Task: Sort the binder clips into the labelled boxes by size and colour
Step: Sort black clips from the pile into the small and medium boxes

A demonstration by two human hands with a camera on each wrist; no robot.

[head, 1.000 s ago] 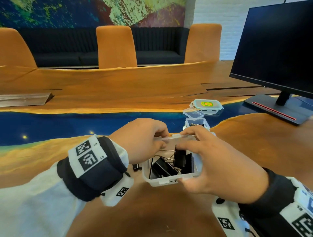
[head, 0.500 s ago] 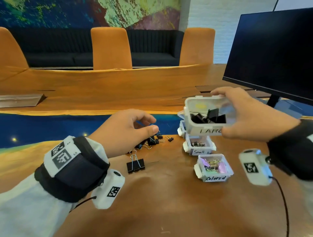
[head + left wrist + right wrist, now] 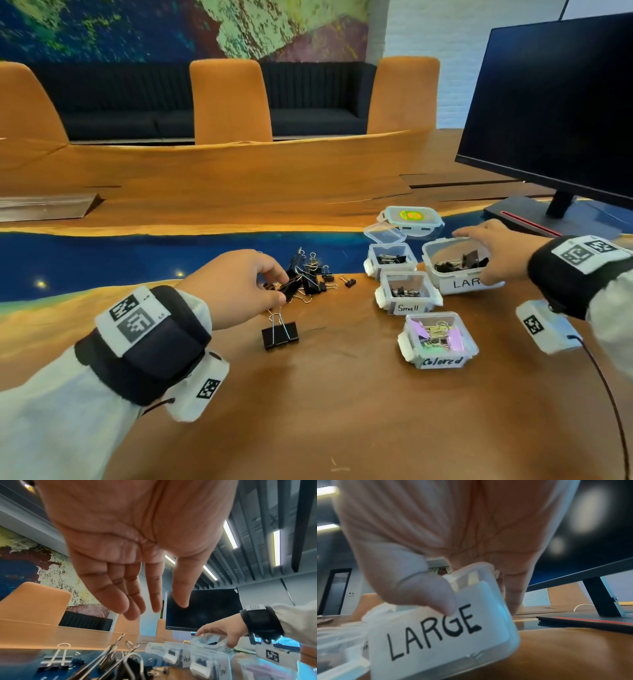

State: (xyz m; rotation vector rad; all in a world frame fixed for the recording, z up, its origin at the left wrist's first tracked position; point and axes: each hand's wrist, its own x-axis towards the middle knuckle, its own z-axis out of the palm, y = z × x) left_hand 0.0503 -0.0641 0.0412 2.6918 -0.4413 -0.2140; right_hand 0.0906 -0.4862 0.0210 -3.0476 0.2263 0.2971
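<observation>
Your right hand [image 3: 498, 251] grips the box labelled LARGE [image 3: 457, 270] at its right end: the thumb [image 3: 426, 593] presses on the label face and the fingers curl over the far rim. The box holds a few black clips and stands toward the right edge of the table [image 3: 342, 411], though the right wrist view shows it tilted, so it may not be resting flat.

Your left hand [image 3: 239, 284] hovers over the loose pile of binder clips [image 3: 305, 277], fingers straight and slightly apart, thumb clear of them, holding nothing; the fingertips look close to the pile, but contact is hard to judge.

One large black clip [image 3: 280, 334] stands alone, just nearer you than the pile.

Left of the LARGE box sit two small open boxes, the far one [image 3: 390, 260] and the one marked Small [image 3: 407, 294], both with black clips. The Colored box [image 3: 438, 341] is nearest you, holding pastel clips. Two lids [image 3: 407, 219] lie beyond the boxes. A monitor [image 3: 555, 113] stands at the far right corner.
</observation>
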